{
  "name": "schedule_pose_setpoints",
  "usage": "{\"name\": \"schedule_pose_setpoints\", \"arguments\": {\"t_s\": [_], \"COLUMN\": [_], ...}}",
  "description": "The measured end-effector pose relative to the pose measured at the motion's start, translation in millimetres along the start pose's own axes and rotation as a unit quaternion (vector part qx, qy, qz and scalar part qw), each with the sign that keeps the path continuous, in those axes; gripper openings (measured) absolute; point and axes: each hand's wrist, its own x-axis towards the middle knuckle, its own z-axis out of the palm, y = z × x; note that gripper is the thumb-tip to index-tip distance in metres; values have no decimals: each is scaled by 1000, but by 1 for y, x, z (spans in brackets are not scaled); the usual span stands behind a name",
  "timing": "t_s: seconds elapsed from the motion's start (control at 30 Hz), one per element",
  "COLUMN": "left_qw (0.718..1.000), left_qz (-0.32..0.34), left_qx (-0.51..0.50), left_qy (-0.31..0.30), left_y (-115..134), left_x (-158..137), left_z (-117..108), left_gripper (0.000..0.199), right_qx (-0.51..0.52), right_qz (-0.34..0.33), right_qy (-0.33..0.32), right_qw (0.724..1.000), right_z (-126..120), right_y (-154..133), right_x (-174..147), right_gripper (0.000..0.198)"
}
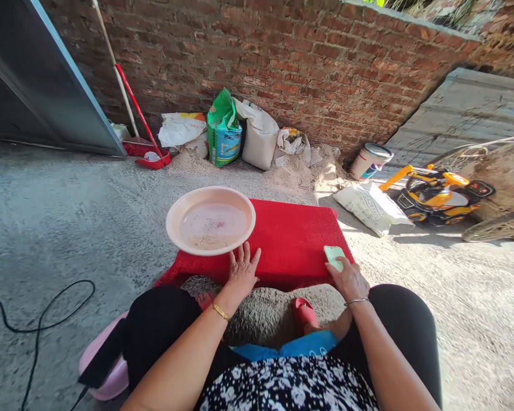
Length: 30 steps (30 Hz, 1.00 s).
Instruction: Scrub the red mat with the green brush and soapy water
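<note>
A red cloth (291, 234) is spread over a low surface in front of my knees. On its left part stands a pale pink basin (173, 242) with cloudy water and small dark specks in it. My left hand (242, 271) lies with fingers spread on the cloth's near edge, just below the basin's rim. At the right end of the cloth, my right hand (349, 279) grips a pale green bar of soap (334, 257) between thumb and fingers. The soap rests against the cloth, its lower part hidden by the hand.
Filled sacks (259, 137) and a sand pile stand along the brick wall (282, 68). A red dustpan (156, 160) is at the left. To the right are a paint bucket (370, 160), a white sack (372, 208) and a yellow toy excavator (443, 197). A black cable (38, 328) crosses the floor.
</note>
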Motion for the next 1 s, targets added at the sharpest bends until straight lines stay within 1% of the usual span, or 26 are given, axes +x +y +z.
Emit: {"name": "schedule_pose_setpoints", "arguments": {"t_s": [0.03,0.1,0.2,0.3,0.37,0.4,0.47,0.53,0.63,0.7,0.73,0.77,0.83,0.93,1.0], "left_qw": [1000,1000,1000,999,999,999,1000,1000,1000,999,999,997,995,993,992], "left_qz": [-3,-5,0,10,15,16,14,10,8,23,39,55,77,80,82], "left_qx": [2,4,7,9,8,6,1,-4,-4,-2,-1,1,6,15,16], "left_qy": [6,18,21,30,34,32,24,15,14,25,34,45,65,82,90], "left_y": [2,5,8,7,5,4,4,4,9,14,17,20,25,28,28], "left_x": [-1,-5,-9,-11,-11,-11,-10,-9,-10,-13,-16,-19,-24,-28,-28], "left_z": [0,1,0,-2,-3,-4,-5,-6,-5,-2,1,3,8,13,16], "left_gripper": [90,87,83,79,79,79,78,78,73,66,63,61,58,56,55], "right_qx": [3,10,15,15,9,4,-9,-17,-12,0,6,10,13,4,-10], "right_qz": [2,-30,-127,-226,-267,-274,-251,-187,-67,-23,-19,-27,-70,-167,-212], "right_qy": [5,14,11,7,22,32,46,40,11,0,-1,-1,3,10,13], "right_qw": [1000,999,992,974,963,961,967,981,998,1000,1000,1000,997,986,977], "right_z": [-3,-6,0,14,21,24,25,21,8,1,-1,-2,2,12,19], "right_y": [2,-8,-50,-95,-110,-110,-97,-72,-31,-17,-17,-21,-41,-80,-98], "right_x": [0,-5,-23,-39,-40,-38,-27,-12,6,11,10,8,0,-13,-18], "right_gripper": [54,53,48,43,41,41,42,44,49,51,51,50,48,45,45]}}
